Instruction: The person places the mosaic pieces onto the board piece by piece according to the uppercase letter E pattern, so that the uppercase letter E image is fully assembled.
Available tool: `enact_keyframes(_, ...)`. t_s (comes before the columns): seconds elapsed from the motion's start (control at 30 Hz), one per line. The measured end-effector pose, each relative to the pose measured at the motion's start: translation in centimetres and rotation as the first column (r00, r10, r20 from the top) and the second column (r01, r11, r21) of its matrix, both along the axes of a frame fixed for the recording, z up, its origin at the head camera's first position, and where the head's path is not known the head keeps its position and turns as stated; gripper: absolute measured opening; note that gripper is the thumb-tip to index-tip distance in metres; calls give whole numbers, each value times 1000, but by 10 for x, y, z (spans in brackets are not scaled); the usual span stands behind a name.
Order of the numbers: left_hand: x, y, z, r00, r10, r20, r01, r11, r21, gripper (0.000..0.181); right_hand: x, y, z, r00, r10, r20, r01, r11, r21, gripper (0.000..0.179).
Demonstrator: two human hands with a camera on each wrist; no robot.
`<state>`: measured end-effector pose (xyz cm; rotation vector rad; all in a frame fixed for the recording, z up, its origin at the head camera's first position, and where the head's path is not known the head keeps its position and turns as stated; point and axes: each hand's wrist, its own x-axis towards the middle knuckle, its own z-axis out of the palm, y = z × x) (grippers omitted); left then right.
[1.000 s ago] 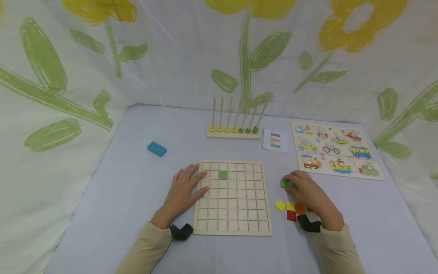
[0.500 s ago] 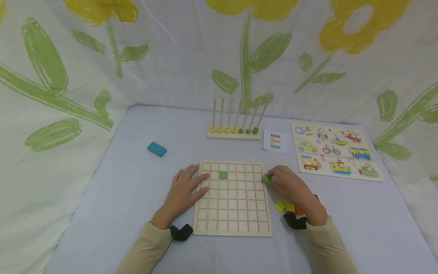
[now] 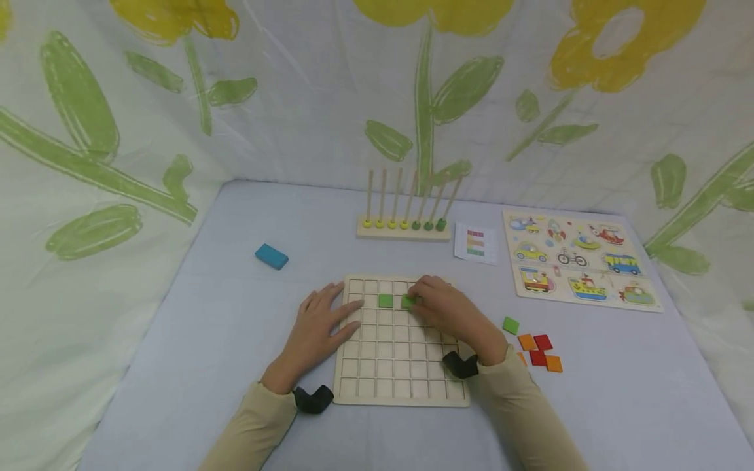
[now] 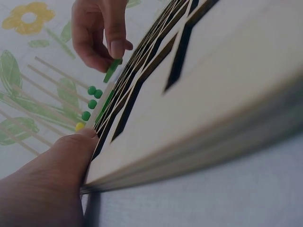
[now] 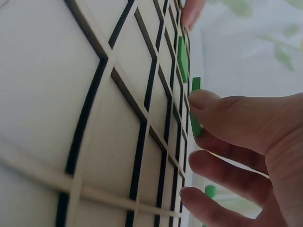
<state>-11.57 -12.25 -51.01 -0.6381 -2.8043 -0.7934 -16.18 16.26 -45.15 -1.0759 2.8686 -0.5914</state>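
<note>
A wooden grid board (image 3: 400, 401) lies flat on the table. My left hand (image 3: 318, 324) rests at its left edge, fingers spread, index finger and thumb reaching onto the grid. One green square tile (image 3: 385, 301) sits in a cell of the second row from the top. Just right of that tile, my right hand (image 3: 444, 311) pinches another green tile (image 3: 407, 301) between thumb and fingers. In the right wrist view this held green tile (image 5: 196, 84) stands close over the grid; the left wrist view shows the held tile (image 4: 111, 71) tilted.
Right of the board lie a loose green tile (image 3: 510, 325) and several red and orange tiles (image 3: 538, 358), partly behind the right sleeve. Behind are a peg rack with beads (image 3: 403, 232), a pattern card (image 3: 476, 243) and a vehicle puzzle (image 3: 580, 261). A blue block (image 3: 271, 256) lies back left.
My right hand has carried a green tile leftward from the loose tiles to over the board's upper rows, close to the placed green tile. My left hand has stayed put.
</note>
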Motion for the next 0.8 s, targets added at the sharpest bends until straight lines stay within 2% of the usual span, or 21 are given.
enact_keyframes(0.13,1,1,1,1000,2,4,-2,1000,-4,41,-2,-7,-2,1000,-18,15,17,1000,26,17)
enact_keyframes(0.37,0,0,1,1000,7,9,-7,1000,-16,41,-3,-11,-4,1000,1,-9,-1,999,44,18)
enact_keyframes(0.8,0,1,1,1000,12,6,-12,1000,-24,42,-2,-14,-6,995,47,-92,-47,999,-3,17)
